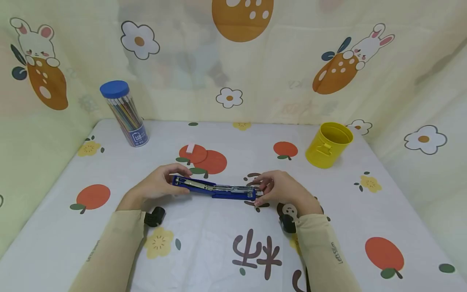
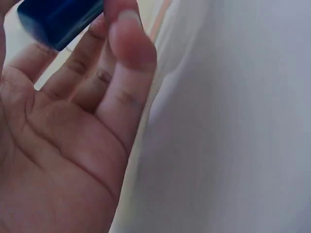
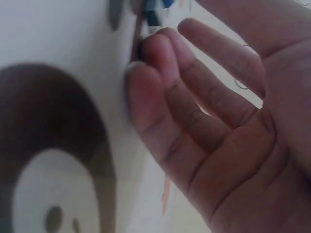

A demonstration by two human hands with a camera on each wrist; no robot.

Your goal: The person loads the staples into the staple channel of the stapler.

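Observation:
A blue stapler [image 1: 214,187], folded open with its metal magazine showing, lies lengthwise between both hands in the head view. My left hand [image 1: 162,182] grips its left end, thumb in front and fingers behind. In the left wrist view the blue end of the stapler [image 2: 63,19] shows at the top, between thumb and fingers. At the opposite end, my right hand [image 1: 279,188] pinches the tip, where a small silver part shows by the fingertips. In the right wrist view, curled fingers [image 3: 150,97] hide most of that end.
A clear jar of pencils with a blue lid [image 1: 125,115] stands at the back left. At the back right is a yellow bucket [image 1: 321,154]. A small pale block [image 1: 190,148] lies beyond the stapler on the printed tablecloth [image 1: 204,251]. Printed curtains [image 1: 175,81] enclose the table.

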